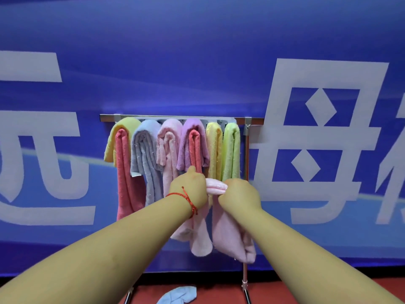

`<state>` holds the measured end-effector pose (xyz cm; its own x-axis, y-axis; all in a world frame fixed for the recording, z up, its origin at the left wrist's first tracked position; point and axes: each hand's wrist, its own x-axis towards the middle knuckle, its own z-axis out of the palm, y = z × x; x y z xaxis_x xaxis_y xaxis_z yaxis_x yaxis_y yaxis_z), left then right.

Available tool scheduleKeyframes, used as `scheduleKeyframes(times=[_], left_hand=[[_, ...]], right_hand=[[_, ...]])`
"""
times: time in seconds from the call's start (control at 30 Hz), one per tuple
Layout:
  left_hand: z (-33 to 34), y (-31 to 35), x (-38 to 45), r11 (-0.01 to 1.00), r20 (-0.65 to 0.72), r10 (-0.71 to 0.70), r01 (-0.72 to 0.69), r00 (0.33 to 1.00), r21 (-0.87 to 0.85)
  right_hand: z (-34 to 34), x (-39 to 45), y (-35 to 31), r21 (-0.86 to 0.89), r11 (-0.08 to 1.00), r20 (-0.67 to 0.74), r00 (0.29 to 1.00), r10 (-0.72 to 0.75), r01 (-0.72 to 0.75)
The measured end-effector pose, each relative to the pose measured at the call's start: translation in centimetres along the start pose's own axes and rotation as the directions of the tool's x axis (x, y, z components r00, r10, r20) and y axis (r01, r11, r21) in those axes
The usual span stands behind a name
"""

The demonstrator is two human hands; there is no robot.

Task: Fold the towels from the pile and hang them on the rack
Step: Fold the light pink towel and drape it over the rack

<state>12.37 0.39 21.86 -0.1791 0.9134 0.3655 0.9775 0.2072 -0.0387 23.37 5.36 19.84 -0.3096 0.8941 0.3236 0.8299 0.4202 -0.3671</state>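
Note:
I hold a pale pink towel (228,233) in front of the rack (175,117). My left hand (189,185) and my right hand (237,194) both grip its folded top edge, and the rest hangs down in two long folds. Several folded towels hang over the rack's bars: yellow with red (122,150), grey (145,159), pink (168,150), purple with red (194,145), yellow (213,150) and green (231,150). My hands are just below the purple and yellow ones.
A light blue towel (178,295) lies on the red floor beneath the rack. The rack's metal legs (245,286) stand on the floor. A blue banner (197,51) with large white characters fills the wall behind.

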Motion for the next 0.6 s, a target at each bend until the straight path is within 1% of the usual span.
scheduleKeyframes(times=[0.07, 0.1, 0.17, 0.2, 0.23, 0.3, 0.33, 0.37, 0.4, 0.43, 0.47, 0.53, 0.6], left_hand=[[-0.3, -0.4, 1.6, 1.0, -0.019, 0.014, -0.014, 1.0, 0.022], [-0.6, -0.7, 2.7, 0.997, -0.051, 0.039, -0.036, 0.998, 0.066], [-1.1, -1.2, 5.1, 0.972, -0.104, 0.138, -0.114, 0.985, 0.207], [-1.5, -1.5, 6.2, 0.959, -0.113, 0.176, -0.145, 0.978, 0.242], [-1.7, -1.9, 7.3, 0.957, -0.12, 0.205, -0.173, 0.971, 0.232], [-2.1, -2.5, 9.1, 0.961, -0.157, 0.259, -0.238, 0.953, 0.142], [-2.4, -2.8, 9.8, 0.945, -0.213, 0.323, -0.303, 0.922, 0.125], [-2.5, -3.1, 10.6, 0.911, -0.285, 0.413, -0.386, 0.865, 0.147], [-2.6, -3.4, 11.2, 0.863, -0.328, 0.504, -0.461, 0.799, 0.206], [-3.0, -3.5, 11.6, 0.815, -0.338, 0.576, -0.491, 0.744, 0.308], [-3.3, -3.6, 12.1, 0.777, -0.347, 0.62, -0.49, 0.704, 0.396], [-3.8, -3.7, 13.3, 0.728, -0.328, 0.669, -0.5, 0.667, 0.469], [-4.1, -3.8, 14.7, 0.699, -0.303, 0.696, -0.519, 0.651, 0.492]], right_hand=[[-0.6, 1.6, 0.0, -0.007, 1.0, -0.034, 0.999, -0.029, 0.028], [-0.9, 2.6, 0.0, 0.01, 0.999, -0.039, 0.998, -0.042, 0.042], [-1.5, 4.6, 0.2, 0.046, 0.997, -0.035, 0.998, -0.053, 0.054], [-1.9, 5.6, 0.2, 0.061, 0.997, -0.027, 0.998, -0.054, 0.055], [-2.4, 6.6, 0.3, 0.078, 0.996, -0.025, 0.999, -0.049, 0.05], [-3.4, 8.9, 0.4, 0.096, 0.995, -0.037, 0.999, -0.035, 0.038], [-3.9, 10.1, 0.4, 0.081, 0.996, -0.05, 0.998, -0.03, 0.034], [-4.3, 11.4, 0.4, 0.052, 0.998, -0.06, 0.998, -0.023, 0.026], [-4.7, 12.7, 0.4, 0.02, 1.0, -0.068, 0.998, -0.011, 0.012], [-5.1, 14.0, 0.3, -0.004, 1.0, -0.082, 0.997, -0.002, 0.002], [-5.4, 15.1, 0.3, -0.024, 1.0, -0.099, 0.995, 0.001, -0.004], [-6.0, 16.9, 0.2, -0.056, 0.998, -0.122, 0.992, -0.017, 0.01], [-6.5, 18.2, 0.2, -0.065, 0.997, -0.14, 0.989, -0.051, 0.042]])
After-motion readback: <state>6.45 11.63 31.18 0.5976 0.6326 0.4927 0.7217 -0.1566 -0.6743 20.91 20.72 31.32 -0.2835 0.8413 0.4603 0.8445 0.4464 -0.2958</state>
